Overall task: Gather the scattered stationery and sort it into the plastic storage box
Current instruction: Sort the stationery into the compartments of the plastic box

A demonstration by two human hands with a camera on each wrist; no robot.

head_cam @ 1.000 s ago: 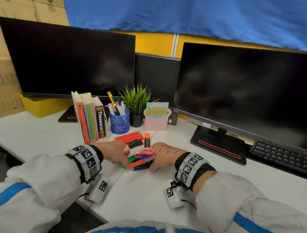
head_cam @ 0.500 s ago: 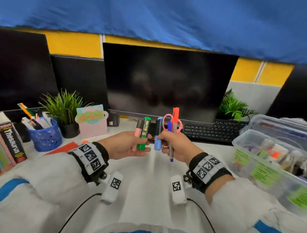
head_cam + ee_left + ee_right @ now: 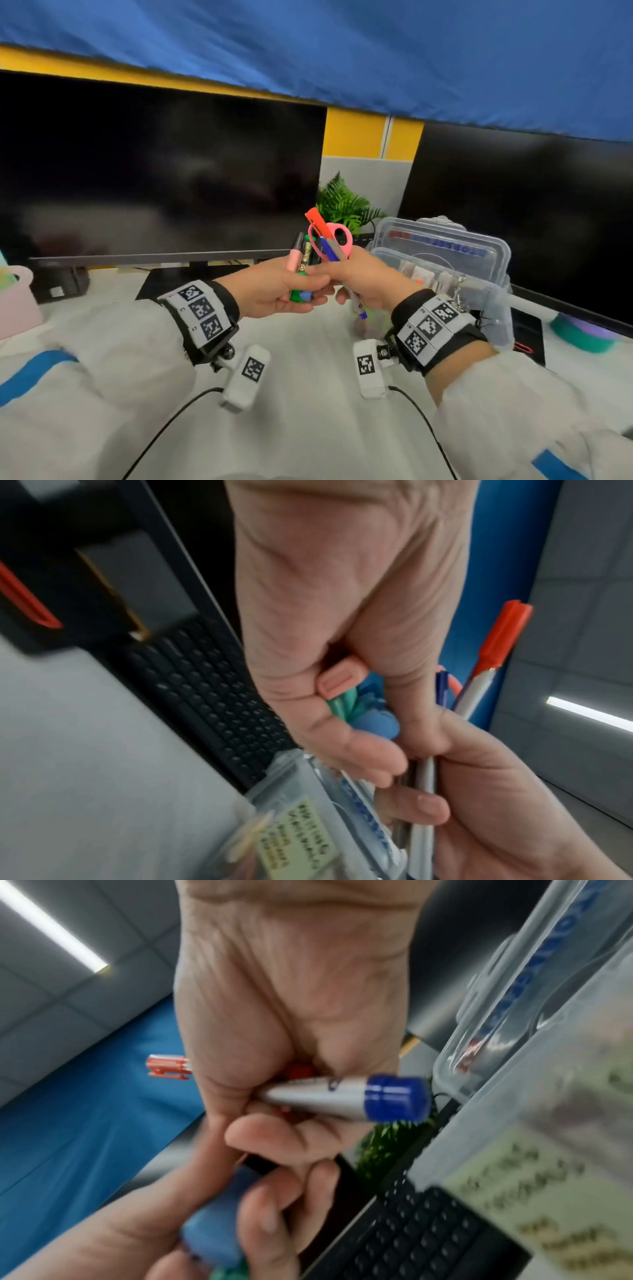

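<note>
My left hand (image 3: 305,291) grips a bundle of highlighters upright: a pink one (image 3: 294,260), a green one (image 3: 303,270) and a blue one (image 3: 377,723). Touching it, my right hand (image 3: 349,284) grips pink-handled scissors (image 3: 342,240), a red-capped pen (image 3: 317,219) and a blue-ended pen (image 3: 342,1096). Both hands hover above the white desk, just left of the clear plastic storage box (image 3: 493,294). Its lid (image 3: 442,240) stands open behind it, and yellow labels (image 3: 298,831) mark its front. Small items inside are blurred.
Two dark monitors (image 3: 154,178) stand behind, with a green plant (image 3: 342,205) between them. A black keyboard (image 3: 212,696) lies behind the box. Tape rolls (image 3: 579,335) sit at the right, and a pink card holder (image 3: 17,301) stands at the far left.
Both hands lifted the stationery off the desk and carried it right, up to the storage box. The hands have closed together and now touch. My view swung right.
</note>
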